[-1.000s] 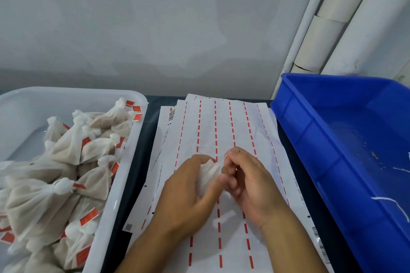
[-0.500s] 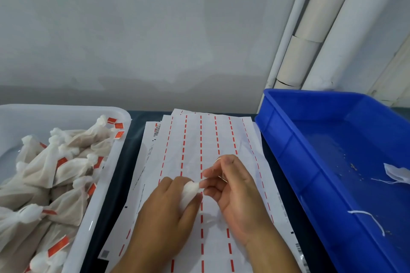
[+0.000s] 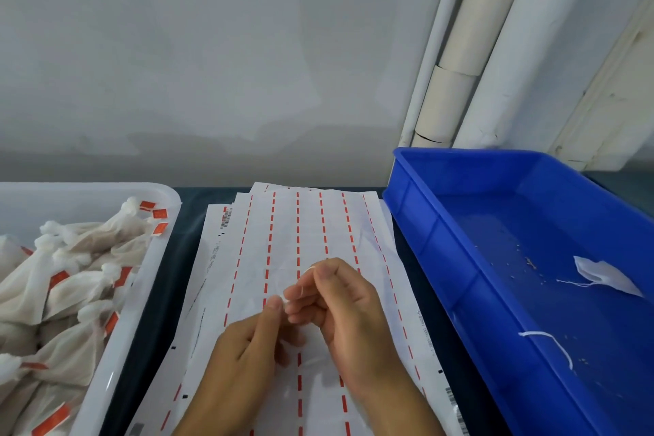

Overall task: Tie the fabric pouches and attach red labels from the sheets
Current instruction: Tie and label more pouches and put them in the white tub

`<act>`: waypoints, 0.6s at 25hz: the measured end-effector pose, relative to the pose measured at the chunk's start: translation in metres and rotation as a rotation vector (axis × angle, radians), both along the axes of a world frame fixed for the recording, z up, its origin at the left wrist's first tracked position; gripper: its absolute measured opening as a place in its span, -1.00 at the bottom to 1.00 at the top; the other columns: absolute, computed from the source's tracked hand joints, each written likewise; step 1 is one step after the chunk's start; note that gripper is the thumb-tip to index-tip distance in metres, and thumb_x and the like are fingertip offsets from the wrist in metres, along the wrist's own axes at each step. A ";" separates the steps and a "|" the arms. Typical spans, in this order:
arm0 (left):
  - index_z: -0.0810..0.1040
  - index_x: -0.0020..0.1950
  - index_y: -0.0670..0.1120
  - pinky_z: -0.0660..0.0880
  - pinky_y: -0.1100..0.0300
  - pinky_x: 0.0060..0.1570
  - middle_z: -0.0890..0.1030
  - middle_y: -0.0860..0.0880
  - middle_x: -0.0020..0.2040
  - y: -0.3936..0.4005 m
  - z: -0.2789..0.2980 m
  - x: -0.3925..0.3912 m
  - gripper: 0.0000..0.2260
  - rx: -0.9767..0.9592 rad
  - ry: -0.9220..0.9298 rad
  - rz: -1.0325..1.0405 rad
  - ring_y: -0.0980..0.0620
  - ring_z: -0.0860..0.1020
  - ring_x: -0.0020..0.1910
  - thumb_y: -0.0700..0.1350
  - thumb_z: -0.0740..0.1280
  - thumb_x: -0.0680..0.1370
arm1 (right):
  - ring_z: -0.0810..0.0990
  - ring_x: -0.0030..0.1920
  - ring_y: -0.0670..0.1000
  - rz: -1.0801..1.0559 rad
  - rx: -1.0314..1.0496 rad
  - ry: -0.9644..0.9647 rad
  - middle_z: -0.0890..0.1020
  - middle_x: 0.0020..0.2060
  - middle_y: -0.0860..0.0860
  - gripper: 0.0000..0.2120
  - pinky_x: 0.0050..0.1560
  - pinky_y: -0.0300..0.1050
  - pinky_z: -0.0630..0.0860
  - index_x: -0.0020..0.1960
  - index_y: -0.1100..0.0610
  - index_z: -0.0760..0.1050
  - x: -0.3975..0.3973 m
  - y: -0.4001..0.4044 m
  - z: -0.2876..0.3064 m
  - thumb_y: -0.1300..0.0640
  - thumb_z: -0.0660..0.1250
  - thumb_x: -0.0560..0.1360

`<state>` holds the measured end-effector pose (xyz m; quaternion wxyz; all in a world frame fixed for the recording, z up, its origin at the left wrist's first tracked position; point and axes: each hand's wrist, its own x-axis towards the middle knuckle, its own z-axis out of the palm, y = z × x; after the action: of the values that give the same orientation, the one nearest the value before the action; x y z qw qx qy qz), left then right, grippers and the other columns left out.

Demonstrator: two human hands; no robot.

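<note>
At the left of the frame the white tray (image 3: 155,258) holds tied fabric pouches (image 3: 70,294) with red labels on their necks, and they look light, soft and easily crushed, so we judge the knotted neck the best place to take hold. At lower centre, over the label sheets (image 3: 304,223), our left hand (image 3: 244,361) pinches a small white bit, too small to name, at thumb tip while the right hand (image 3: 346,308) curls its fingers round a thin white string (image 3: 307,274). To the right the blue bin (image 3: 460,258) stands just beside the sheets, its wall hemming us in, so we judge the free room to lie toward the top of the sheets.
</note>
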<state>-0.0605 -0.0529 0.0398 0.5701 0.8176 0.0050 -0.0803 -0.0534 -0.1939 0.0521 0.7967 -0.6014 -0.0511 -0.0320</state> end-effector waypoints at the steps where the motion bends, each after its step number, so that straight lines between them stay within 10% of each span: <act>1: 0.73 -0.18 0.18 0.50 0.31 -0.19 0.73 0.11 -0.21 -0.001 -0.002 0.002 -0.45 -0.037 0.056 0.022 0.20 0.65 -0.23 0.33 -0.02 0.56 | 0.70 -0.14 0.06 0.020 -0.028 -0.013 0.73 -0.15 0.11 -0.73 -0.06 -0.13 0.63 -0.10 0.03 0.66 -0.001 0.001 0.000 -0.12 0.29 0.57; 9: 0.63 -0.01 -0.22 0.54 -0.02 0.08 0.56 -0.11 -0.18 0.017 -0.008 0.010 -0.62 -0.746 0.243 -0.033 -0.05 0.56 -0.10 0.06 0.20 0.68 | 0.72 -0.14 0.04 0.124 -0.349 -0.051 0.73 -0.15 0.08 -0.77 -0.11 -0.18 0.63 -0.05 0.08 0.66 -0.005 0.010 -0.006 0.10 0.27 0.69; 15: 0.70 0.09 -0.15 0.56 0.17 -0.10 0.42 -0.04 -0.28 0.019 -0.007 0.013 -0.75 -0.935 0.402 -0.102 0.06 0.43 -0.28 -0.03 0.44 0.52 | 0.70 -0.15 0.06 0.164 -0.444 -0.115 0.72 -0.17 0.02 -0.77 -0.13 -0.17 0.62 -0.05 -0.02 0.65 -0.007 0.014 -0.009 -0.08 0.27 0.62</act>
<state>-0.0477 -0.0339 0.0332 0.8580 0.4429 0.0384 -0.2573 -0.0603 -0.1804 0.0432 0.6405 -0.7529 -0.1508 0.0106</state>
